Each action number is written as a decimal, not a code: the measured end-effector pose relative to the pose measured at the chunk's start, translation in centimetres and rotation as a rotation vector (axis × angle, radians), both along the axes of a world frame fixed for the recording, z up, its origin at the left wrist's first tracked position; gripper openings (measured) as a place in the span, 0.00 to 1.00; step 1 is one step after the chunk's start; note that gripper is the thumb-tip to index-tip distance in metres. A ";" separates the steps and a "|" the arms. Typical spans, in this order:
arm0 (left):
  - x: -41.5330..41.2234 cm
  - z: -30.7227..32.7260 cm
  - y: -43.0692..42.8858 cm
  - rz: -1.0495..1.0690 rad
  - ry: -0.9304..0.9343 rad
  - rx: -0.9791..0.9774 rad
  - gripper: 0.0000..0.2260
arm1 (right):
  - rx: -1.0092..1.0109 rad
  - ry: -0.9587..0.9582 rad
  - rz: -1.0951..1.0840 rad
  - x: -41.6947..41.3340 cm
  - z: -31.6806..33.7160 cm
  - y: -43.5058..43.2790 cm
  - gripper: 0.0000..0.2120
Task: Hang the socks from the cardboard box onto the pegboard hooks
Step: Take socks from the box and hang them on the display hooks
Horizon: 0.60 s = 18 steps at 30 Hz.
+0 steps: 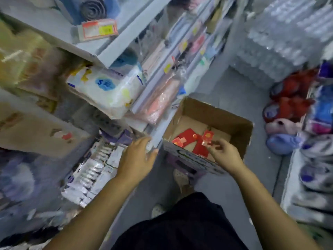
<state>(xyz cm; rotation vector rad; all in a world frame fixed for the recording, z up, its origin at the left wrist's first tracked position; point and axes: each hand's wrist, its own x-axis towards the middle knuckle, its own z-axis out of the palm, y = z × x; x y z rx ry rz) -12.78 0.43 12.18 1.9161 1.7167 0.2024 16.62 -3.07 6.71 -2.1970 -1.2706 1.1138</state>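
An open cardboard box point(232, 120) stands on the floor by the shelving, with red socks point(191, 136) on red header cards lying flat inside. My right hand point(222, 153) is over the box's near edge and pinches the card top of one red sock pair point(207, 137) between thumb and fingers. My left hand point(138, 157) hovers left of the box with relaxed, spread fingers near the shelf edge and holds nothing. The picture is blurred, and no pegboard hook is plainly visible.
Shelving point(115, 49) full of packaged goods rises on the left, with white packets point(93, 170) low down. Slippers point(286, 112) and soft goods line a rack on the right. Wrapped bottle packs point(281, 44) stand at the aisle's far end. My shoe point(182, 177) is below the box.
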 end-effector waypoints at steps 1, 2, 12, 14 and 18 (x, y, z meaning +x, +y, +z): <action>0.8 -1.3 0.8 -0.025 0.029 -0.047 0.24 | -0.069 0.005 -0.039 1.2 -1.6 0.4 0.20; 1.7 -2.5 1.7 -0.043 0.061 -0.084 0.26 | -0.135 0.021 -0.083 2.3 -3.0 1.2 0.21; 8.6 -12.5 11.0 -0.078 0.096 -0.375 0.23 | -0.530 0.415 -0.534 6.1 -16.1 7.9 0.25; 9.6 -14.1 12.4 0.017 -0.018 -0.408 0.23 | -0.560 0.474 -0.652 6.8 -18.4 9.4 0.29; 10.5 -16.8 13.1 0.215 -0.058 -0.331 0.21 | -0.561 0.496 -0.883 7.3 -22.7 11.4 0.31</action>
